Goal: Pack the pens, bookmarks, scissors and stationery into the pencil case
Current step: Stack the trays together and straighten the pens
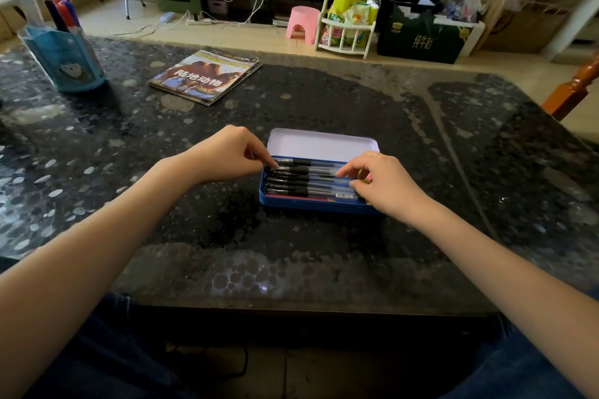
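A blue tin pencil case point(311, 204) lies open mid-table, its pale lid point(324, 144) tipped back. Several black-capped clear pens point(301, 181) lie side by side inside it, over something red along the bottom. My left hand point(227, 154) is at the case's left end, its fingertips pinching the tip of an upper pen. My right hand point(385, 183) hovers over the right end with curled fingers touching the pens' back ends; a yellow item shows under it. Whether it grips a pen is unclear.
A blue pen holder point(64, 55) with markers stands at the far left of the dark speckled table point(227, 253). A picture book point(207, 76) lies behind the case. A wooden chair post point(573, 87) is at the right edge.
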